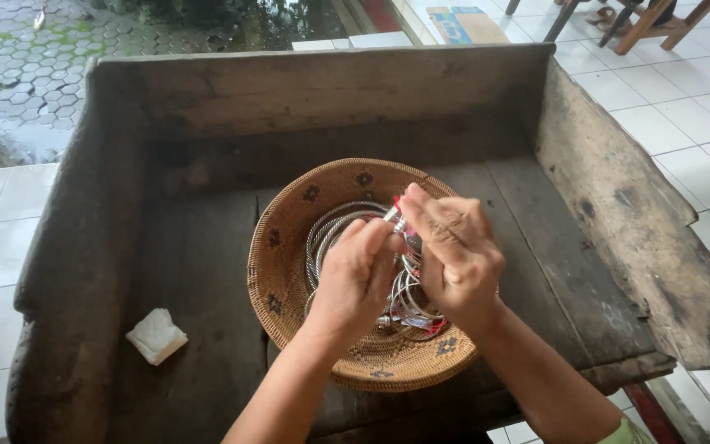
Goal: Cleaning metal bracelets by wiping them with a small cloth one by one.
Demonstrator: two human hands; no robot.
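Both hands meet above the woven basket (289, 271), held close so the fingers can work together. The left hand (355, 275) and right hand (454, 251) pinch a small silver-and-red piece (398, 218) between them. Wire rings (338, 226) lie coiled in the basket on the dark wooden bench (191, 247); a white cloth (156, 335) sits near left.

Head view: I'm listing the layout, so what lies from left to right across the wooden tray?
White folded tissue → woven basket → left hand → right hand → tray's right wall.
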